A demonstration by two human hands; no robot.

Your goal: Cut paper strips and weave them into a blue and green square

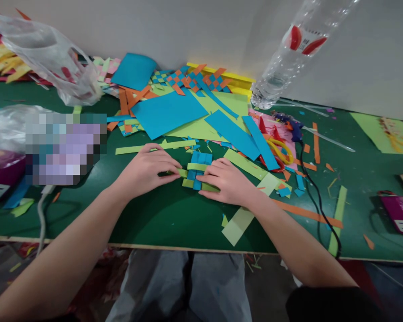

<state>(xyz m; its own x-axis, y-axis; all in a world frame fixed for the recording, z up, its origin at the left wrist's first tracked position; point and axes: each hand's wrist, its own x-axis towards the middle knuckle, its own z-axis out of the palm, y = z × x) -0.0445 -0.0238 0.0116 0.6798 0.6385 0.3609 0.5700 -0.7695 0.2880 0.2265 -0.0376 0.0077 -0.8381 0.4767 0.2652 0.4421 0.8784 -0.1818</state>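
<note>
A small weave of blue and light green paper strips (pixel 199 160) lies on the green table in front of me. At its left side my left hand (pixel 149 172) pinches the end of a green paper strip (pixel 183 172) between thumb and fingertips. My right hand (pixel 226 181) rests on the weave's right side, fingers pressing on the blue and green strips; its fingertips hide part of the weave. A loose light green strip (pixel 124 150) passes behind my left hand.
Blue sheets (pixel 169 114), woven pieces and cut strips lie behind. Yellow-handled scissors (pixel 285 152) and a blue glue gun (pixel 290 126) with a black cord (pixel 312 183) are to the right. A clear bottle (pixel 278 74) stands at the back; a plastic bag (pixel 58 58) and blurred device sit left.
</note>
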